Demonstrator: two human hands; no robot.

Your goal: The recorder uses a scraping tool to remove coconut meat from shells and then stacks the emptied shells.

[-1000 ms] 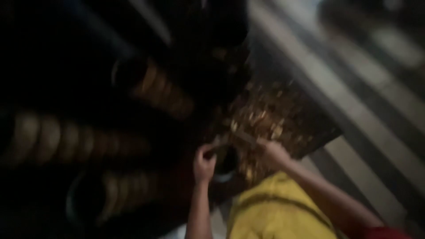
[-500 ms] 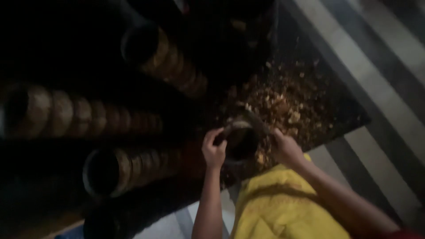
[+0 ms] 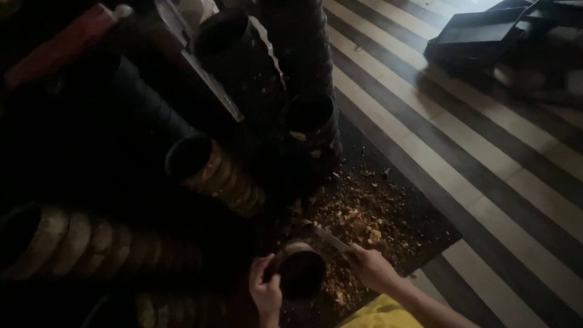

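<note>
Long stacks of dark nested pots (image 3: pixel 200 167) lie across the unlit left of the room. The left hand (image 3: pixel 266 291) grips the rim of a single round pot (image 3: pixel 302 273); the right hand (image 3: pixel 370 268) closes around a knife (image 3: pixel 333 241), apparently scraping it. A spread of pale shavings (image 3: pixel 364 218) already covers the dark mat (image 3: pixel 425 234) beside the striped floor (image 3: pixel 486 152); many stacked pots look untouched.

Dim room, striped floor (image 3: pixel 486 158), perhaps dark crates (image 3: pixel 486 36) beyond

Cup (image 3: pixel 302 273) between hands; scraps (image 3: pixel 364 222) behind; stacked cups (image 3: pixel 221 176) lying left.
</note>
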